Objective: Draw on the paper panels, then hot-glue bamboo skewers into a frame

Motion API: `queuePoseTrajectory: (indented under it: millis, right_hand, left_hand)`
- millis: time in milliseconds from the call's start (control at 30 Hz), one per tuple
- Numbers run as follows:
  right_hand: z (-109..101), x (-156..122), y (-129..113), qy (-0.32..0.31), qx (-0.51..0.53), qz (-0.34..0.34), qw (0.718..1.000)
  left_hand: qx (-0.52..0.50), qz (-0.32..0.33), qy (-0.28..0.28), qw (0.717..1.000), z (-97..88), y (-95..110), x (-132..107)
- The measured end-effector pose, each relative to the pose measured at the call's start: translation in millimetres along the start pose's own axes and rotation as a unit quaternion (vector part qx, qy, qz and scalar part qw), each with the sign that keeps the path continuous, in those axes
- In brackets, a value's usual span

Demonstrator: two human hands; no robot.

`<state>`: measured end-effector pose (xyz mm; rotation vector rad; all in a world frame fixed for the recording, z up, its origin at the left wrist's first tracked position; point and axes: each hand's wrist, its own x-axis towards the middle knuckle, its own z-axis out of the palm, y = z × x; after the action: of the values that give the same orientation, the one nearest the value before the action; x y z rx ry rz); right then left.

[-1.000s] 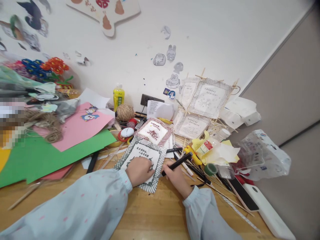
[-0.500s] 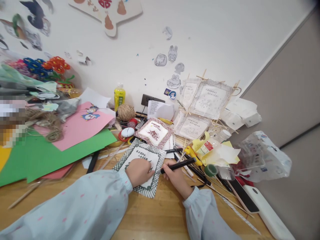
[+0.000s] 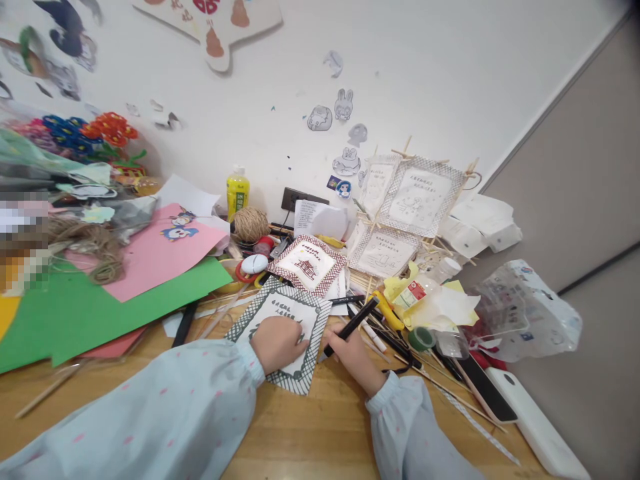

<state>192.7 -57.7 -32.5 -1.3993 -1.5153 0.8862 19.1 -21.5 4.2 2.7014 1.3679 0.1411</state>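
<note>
Sheets of card lie at the far left of the tabletop [image 3: 310,433]: a green sheet [image 3: 100,307] with a pink sheet [image 3: 155,257] overlapping it, and a loose coil of twine [image 3: 95,250] on top. Further back, near the wall, a yellow bottle [image 3: 237,190] stands just beside a ball of twine [image 3: 250,225].

In the middle, close to the near edge, the paper panel [image 3: 287,313] lies flat on the wood. It is a printed square with a dark patterned border, turned corner-on. The left hand [image 3: 277,343] rests on its lower half, loosely curled and gripping nothing, its fingers pressing the sheet down. A second panel with a red border [image 3: 307,263] lies just behind, touching the first at a corner.

The paper looks thin, light and limp, so it would probably slide or buckle under a pen unless pinned flat. Pressing on its face, as this hand does, looks safer than pinching an edge, which could crease or tear.

Just right of the panel, the right hand [image 3: 350,353] pinches a black marker [image 3: 353,325] low on its barrel. The tip is down at the panel's right edge and the cap end slants up and away. The marker is stiff and smooth, and a grip near the tip should give the most control.

Beyond it lie thin wooden sticks [image 3: 450,390], a green tape roll [image 3: 421,338] and yellow paper scraps [image 3: 435,303]. A stick-framed lantern of similar panels [image 3: 415,197] leans at the wall. A crumpled clear plastic bag [image 3: 525,310] sits at the far right.
</note>
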Motion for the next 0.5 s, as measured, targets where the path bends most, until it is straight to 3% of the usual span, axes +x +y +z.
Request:
queuePoseTrajectory:
  millis: [200,500]
  right_hand:
    - [-1.4,-2.7,-2.3,0.033,0.012,0.005,0.999]
    - [-0.4,-2.8,-1.9,0.006,-0.014,-0.004,1.0]
  left_hand:
    - [-0.007,0.006,-0.003,1.0,-1.4,-0.1,-1.9]
    - [0.001,0.009,-0.001,1.0,-0.4,0.8,-2.2]
